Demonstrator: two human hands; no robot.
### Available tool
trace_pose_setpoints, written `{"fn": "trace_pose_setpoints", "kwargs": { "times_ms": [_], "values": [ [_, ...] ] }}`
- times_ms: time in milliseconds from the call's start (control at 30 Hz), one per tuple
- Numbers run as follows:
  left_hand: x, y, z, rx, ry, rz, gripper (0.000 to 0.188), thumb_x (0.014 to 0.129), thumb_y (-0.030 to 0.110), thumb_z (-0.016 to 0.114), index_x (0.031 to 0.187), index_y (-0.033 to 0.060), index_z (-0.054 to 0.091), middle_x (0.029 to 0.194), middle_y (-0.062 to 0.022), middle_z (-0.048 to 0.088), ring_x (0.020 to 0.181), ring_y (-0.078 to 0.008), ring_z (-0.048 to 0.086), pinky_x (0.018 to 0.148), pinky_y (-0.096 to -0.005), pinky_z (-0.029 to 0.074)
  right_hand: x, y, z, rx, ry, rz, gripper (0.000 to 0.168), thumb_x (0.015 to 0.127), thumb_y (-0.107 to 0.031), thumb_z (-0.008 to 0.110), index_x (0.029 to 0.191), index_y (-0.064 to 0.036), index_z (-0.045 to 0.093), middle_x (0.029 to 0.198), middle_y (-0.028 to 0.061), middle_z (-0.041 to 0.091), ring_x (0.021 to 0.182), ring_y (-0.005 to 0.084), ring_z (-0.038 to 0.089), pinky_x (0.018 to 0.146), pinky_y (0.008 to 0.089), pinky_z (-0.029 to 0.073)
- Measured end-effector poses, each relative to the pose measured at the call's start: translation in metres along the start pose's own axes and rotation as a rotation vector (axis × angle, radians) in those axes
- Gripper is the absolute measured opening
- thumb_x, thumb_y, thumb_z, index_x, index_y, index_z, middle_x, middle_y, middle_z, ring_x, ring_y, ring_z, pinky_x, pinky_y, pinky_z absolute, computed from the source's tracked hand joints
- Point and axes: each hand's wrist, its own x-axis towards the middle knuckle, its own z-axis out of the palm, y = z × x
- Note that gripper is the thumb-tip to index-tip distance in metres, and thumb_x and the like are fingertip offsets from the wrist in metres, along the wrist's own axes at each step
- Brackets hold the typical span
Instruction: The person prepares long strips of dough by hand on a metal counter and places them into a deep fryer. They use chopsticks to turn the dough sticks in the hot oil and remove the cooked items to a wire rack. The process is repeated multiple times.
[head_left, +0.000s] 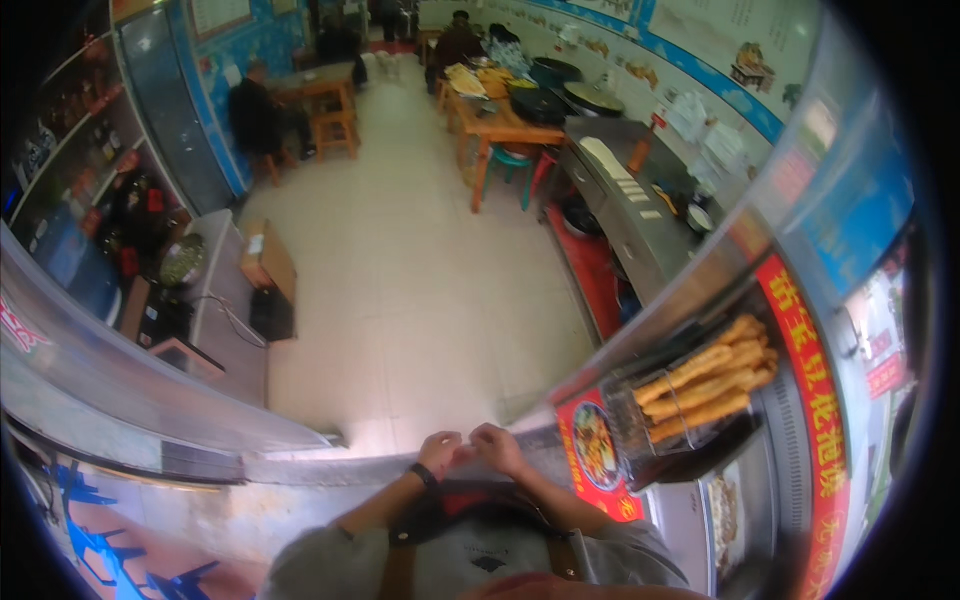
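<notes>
My left hand (441, 453), with a dark band on its wrist, is in front of my chest near the shop's threshold. Close beside it is my right hand (496, 448), its fingers curled. The fingertips of both hands nearly meet, and whether anything small lies between them cannot be told. To the right, fried dough sticks (705, 379) lie in a wire rack on the stall counter. Beside them a red sign (598, 457) shows a bowl of food. A steel worktable (645, 172) farther in bears a long strip of dough (606, 157) and several cut pieces.
A wooden table (487, 129) holds food and dark pans. Seated people are at the tables farther back, one person (259, 112) at the left. A cardboard box (268, 259) stands by the left cabinet (229, 300). Blue stools (105, 547) are at the lower left.
</notes>
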Motion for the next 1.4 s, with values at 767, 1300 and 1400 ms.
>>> {"fn": "trace_pose_setpoints", "kwargs": {
  "times_ms": [767,1300,1400],
  "values": [
    [0.239,0.352,-0.008,0.053,0.082,0.110,0.023,0.090,0.015,0.065,0.109,0.0019,0.060,0.086,-0.0106,0.066,0.079,-0.0223,0.065,0.074,-0.0355,0.056,0.441,-0.073,-0.132,1.143,0.057,0.358,0.024,0.096,-0.020,0.059,0.078,-0.007,0.053,0.066,0.0025,0.051,0.056,0.0134,0.048,0.053,0.0262,0.043],
    [0.567,0.423,0.268,0.404,-0.449,-0.442,0.020,0.094,0.016,0.059,0.110,0.0037,0.060,0.082,-0.0100,0.065,0.077,-0.0212,0.064,0.070,-0.0346,0.054,0.399,0.125,-0.353,1.222,1.033,0.414,0.009,0.094,-0.013,0.062,0.092,-0.005,0.058,0.077,0.0043,0.059,0.064,0.0132,0.056,0.058,0.0287,0.049],
    [0.607,0.462,0.361,0.542,-0.582,-0.364,0.017,0.093,0.016,0.060,0.106,0.0042,0.060,0.080,-0.0088,0.065,0.074,-0.0193,0.064,0.070,-0.0326,0.053,0.397,0.082,-0.412,1.259,1.191,0.478,0.012,0.093,-0.012,0.063,0.098,-0.002,0.060,0.082,0.0050,0.061,0.070,0.0142,0.060,0.064,0.0299,0.054]
  ]
}}
